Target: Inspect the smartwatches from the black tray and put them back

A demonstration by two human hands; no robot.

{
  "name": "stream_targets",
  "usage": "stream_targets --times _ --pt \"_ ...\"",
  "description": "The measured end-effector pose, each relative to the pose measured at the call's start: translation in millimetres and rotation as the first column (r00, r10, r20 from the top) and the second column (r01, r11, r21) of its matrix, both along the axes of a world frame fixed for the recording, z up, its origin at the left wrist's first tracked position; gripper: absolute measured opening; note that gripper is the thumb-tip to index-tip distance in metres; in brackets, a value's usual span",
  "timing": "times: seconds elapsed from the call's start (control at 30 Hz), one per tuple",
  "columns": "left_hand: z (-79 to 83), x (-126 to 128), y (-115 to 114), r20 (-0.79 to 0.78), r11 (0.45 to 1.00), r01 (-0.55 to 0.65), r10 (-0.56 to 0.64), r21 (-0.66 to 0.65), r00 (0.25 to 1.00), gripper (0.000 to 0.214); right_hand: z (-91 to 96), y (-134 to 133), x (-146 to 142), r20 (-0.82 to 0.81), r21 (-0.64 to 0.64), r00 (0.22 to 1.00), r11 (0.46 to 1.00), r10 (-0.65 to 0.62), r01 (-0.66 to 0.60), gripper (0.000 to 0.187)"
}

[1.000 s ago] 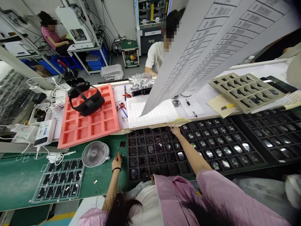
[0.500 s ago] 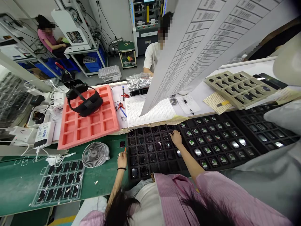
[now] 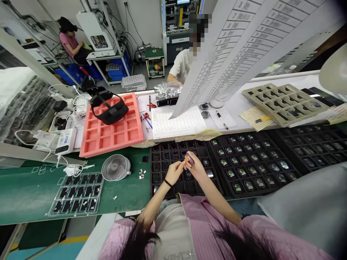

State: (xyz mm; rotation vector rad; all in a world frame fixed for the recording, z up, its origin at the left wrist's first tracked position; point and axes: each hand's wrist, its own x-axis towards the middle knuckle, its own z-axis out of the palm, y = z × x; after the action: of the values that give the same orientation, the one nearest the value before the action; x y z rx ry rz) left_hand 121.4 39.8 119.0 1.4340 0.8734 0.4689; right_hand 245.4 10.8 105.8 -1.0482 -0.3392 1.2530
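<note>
1. Head view. Your left hand (image 3: 172, 172) and right hand (image 3: 194, 167) come together over the black tray (image 3: 155, 169), fingertips nearly touching.
2. Right hand: closed, pinching a small purple piece (image 3: 189, 159). Exact part is too small to identify.
3. Left hand: closed at the fingertips on an orange bit (image 3: 187, 158), pressed against the purple piece. Looks like a small tool or tab; can't tell which.
4. Both items sit in the air above the tray, not in a cell. Contact between them looks likely, but your fingers partly hide it.
5. Step in hand, my read: two-handed fine work on one small part, lifted clear of the tray.
6. Next move calls for a steady pinch and a clear line down to an open cell. Don't let the piece snag on neighbouring cells.
7. Around the tray: second black tray (image 3: 252, 162) on its right, fan (image 3: 115, 167) and green mat (image 3: 27, 195) on its left, log sheet (image 3: 177, 122) and pink foam tray (image 3: 108, 148) beyond it. Co-worker in white shirt (image 3: 180, 63) further beyond, hands out of play.
</note>
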Motion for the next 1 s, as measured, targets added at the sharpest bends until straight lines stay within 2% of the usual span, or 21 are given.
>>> stream_targets --times 0.2,0.4,0.53,0.63,0.73,0.83,1.0 --pt "3.7 -10 -1 -0.007 1.000 -0.018 0.018 0.020 1.000 0.054 11.3 -1 -10 -0.116 0.025 0.993 1.000 0.019 -0.017 0.032" --pt "17.1 -15 7 0.011 0.994 0.065 -0.064 -0.088 0.998 0.060 14.2 -1 -14 -0.214 0.036 0.971 0.994 0.107 -0.102 0.031" --pt "19.5 -14 5 0.010 0.999 0.006 -0.006 -0.033 1.000 0.063 15.0 5 -21 -0.290 0.076 0.942 0.985 0.168 -0.152 0.032" --pt "12.8 -13 5 0.006 0.999 -0.038 0.038 -0.016 0.999 0.063 9.7 12 -22 -0.261 0.083 0.950 0.984 0.171 -0.155 0.039" --pt "4.3 -12 9 0.002 0.998 -0.012 0.012 -0.063 1.000 0.063 2.2 16 -18 -0.220 0.081 0.962 0.985 0.165 -0.150 0.044" --pt "-0.7 -12 11 -0.014 0.993 -0.064 0.063 -0.096 0.998 0.061 -2.5 13 -19 -0.183 0.073 0.974 0.990 0.130 -0.118 0.040" --pt "-10.1 -9 10 -0.024 0.989 -0.134 0.133 -0.069 0.991 0.054 -12.2 6 -31 -0.060 -0.001 0.996 0.998 0.064 -0.064 0.034"
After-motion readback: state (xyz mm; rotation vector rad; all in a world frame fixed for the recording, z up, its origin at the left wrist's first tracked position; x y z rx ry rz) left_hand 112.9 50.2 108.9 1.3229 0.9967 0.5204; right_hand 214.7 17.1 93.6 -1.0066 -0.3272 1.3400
